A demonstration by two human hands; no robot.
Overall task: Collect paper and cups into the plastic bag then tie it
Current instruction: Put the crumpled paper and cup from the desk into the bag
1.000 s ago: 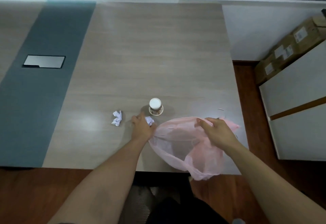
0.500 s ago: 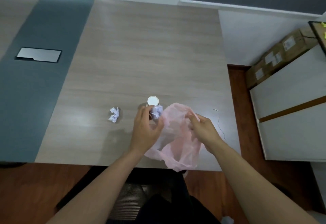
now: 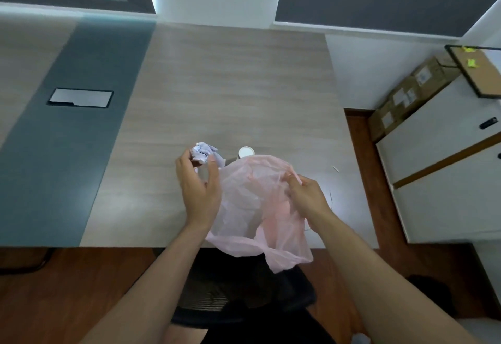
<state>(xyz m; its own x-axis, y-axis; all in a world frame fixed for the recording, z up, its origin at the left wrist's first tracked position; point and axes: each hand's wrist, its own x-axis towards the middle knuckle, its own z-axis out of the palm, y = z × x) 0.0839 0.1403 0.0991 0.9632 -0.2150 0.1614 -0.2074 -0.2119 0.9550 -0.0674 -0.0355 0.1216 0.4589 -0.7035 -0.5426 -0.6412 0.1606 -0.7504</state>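
At the bottom of the frame a black mesh chair (image 3: 238, 300) sat tucked under the near edge of the wood-grain table (image 3: 230, 86). Over that edge sagged the pink plastic bag (image 3: 254, 208), its lower part hanging free above the chair and its mouth lifted toward the tabletop. The right hand (image 3: 306, 194) pinched the bag's rim at centre right. The left hand (image 3: 199, 183) was held apart from it, at the left of the mouth, fingers curled round a crumpled paper ball (image 3: 204, 152). Just past the far rim a paper cup (image 3: 246, 151) stood upright, its base hidden by the film.

By my reading, the paper was on its way in. The next move called for a short carry right over the opening and a release, with the right hand keeping the rim stretched — limp film folds shut easily. The cup looked next in line, and it stood close enough to the rim to be knocked.

Room was tight on the right, where the table's edge ran near the right hand and dropped to the floor beside a white cabinet (image 3: 447, 175). Farther up, the tabletop ran broad toward the wall. A grey band with a cable hatch (image 3: 80, 98) lay at left, and cardboard boxes (image 3: 406, 99) at upper right.
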